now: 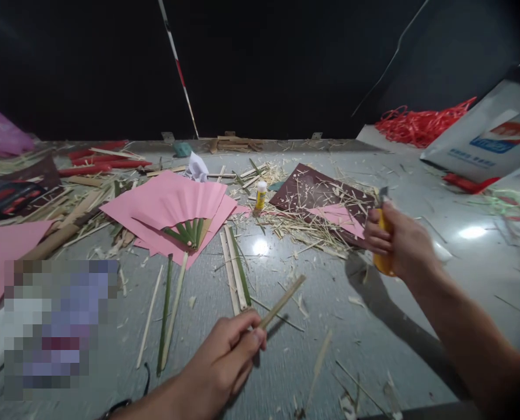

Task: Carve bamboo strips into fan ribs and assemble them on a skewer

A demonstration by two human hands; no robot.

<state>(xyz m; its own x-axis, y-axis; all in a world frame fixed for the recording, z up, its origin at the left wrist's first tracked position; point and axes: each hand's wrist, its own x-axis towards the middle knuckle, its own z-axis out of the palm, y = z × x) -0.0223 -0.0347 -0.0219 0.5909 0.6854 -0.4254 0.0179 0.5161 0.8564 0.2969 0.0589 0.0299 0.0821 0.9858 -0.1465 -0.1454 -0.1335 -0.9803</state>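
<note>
My left hand (229, 359) pinches a thin bamboo strip (284, 300) between thumb and fingers; the strip slants up to the right. Raised on the right, my right hand (393, 236) is wrapped round the yellow handle of a utility knife (383, 245), its blade pointing up, away from the strip. Just beyond my left hand lie several pale and green bamboo slats (238, 268). A pink paper fan (176, 201) with green ribs rests on pink paper sheets (222, 213) to the left. A glue stick (260, 197) with a white cap stands upright near the middle.
Bamboo shavings (304, 224) cover a dark brown sheet (306, 186). Loose strips (166, 315) lie at left, beside a blurred-out patch (63, 326). Red plastic strands (421, 125) and a white printed bag (491, 140) sit at right. A dark wall (260, 70) bounds the far side.
</note>
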